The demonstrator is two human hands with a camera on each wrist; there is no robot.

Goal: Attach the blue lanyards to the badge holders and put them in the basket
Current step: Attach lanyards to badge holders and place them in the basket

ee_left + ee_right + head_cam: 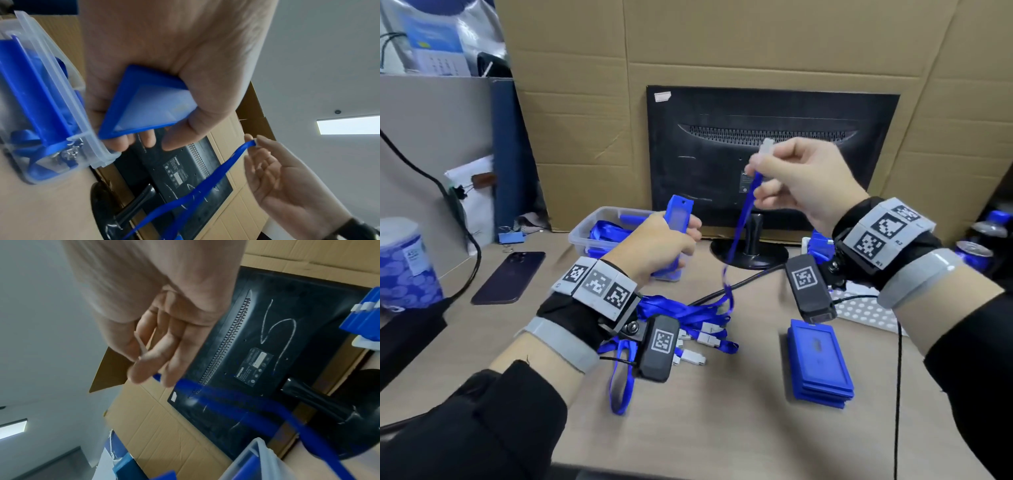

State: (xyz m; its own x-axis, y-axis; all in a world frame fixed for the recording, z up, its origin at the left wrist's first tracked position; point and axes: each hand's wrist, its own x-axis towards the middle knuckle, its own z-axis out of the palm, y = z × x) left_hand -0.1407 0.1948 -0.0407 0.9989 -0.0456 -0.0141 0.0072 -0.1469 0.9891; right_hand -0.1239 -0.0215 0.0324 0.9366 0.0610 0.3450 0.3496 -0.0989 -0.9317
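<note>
Fingers point(756, 161) of the right hand point(801, 181) pinch the pale plastic clip point(766, 145) of a blue lanyard point(736, 236), whose flat ribbon hangs down to a tangled heap of lanyards point(698, 318) on the bench point(722, 438). Curled round a rigid blue badge holder point(677, 219), the left hand point(654, 246) holds it upright just over the clear plastic basket point(582, 233). Stacked rectangular holders point(820, 363) lie flat to the right.

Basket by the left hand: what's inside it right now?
The basket holds blue lanyards and at least one blue badge holder. The left hand covers its right part, so a count isn't possible.
</note>
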